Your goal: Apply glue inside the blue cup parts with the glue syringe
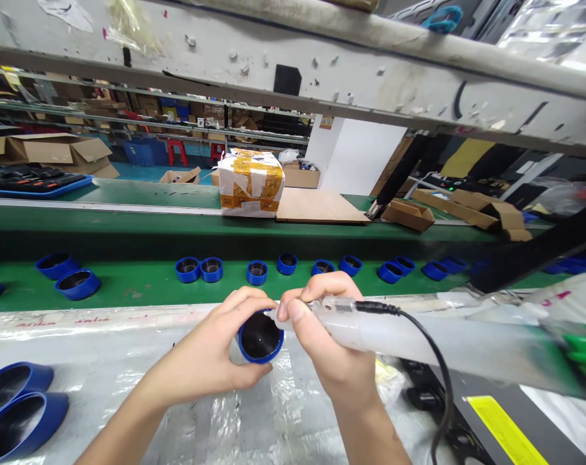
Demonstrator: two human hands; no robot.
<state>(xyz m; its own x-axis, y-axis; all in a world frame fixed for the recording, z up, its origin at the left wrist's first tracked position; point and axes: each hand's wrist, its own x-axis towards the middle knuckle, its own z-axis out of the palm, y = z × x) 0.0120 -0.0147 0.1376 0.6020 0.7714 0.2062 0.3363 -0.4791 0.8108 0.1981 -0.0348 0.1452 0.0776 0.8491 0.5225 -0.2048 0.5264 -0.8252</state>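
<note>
My left hand is wrapped around a small round blue part with a black inside, its opening turned toward me. My right hand pinches a pale, translucent pen-like tool whose tip touches the rim of the blue part. A black cable runs from the tool's back end down to the right. Both hands hover over a bench covered in clear plastic sheet.
A row of several blue parts lies on the green conveyor belt behind the hands. Two larger blue parts sit at the bench's left edge. Beyond stand a taped carton, flat cardboard and a tray.
</note>
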